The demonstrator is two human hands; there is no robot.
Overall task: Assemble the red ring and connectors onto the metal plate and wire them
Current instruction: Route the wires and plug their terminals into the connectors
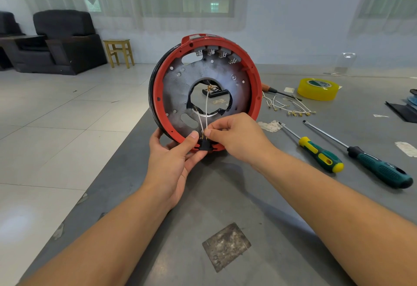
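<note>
At the table's (225, 206) centre I see the red ring (253, 69) around the grey plate (180, 87), standing on edge, my left hand (173, 157) curled under its six o'clock rim with thumb on the black connector (205, 144). My right hand (234, 134) pinches thin white wires (206, 109) there. I judge the assembly stiff and best held by the rim, the wires limp and best gripped near their terminals; spare wires (291, 107) lie at three o'clock.
</note>
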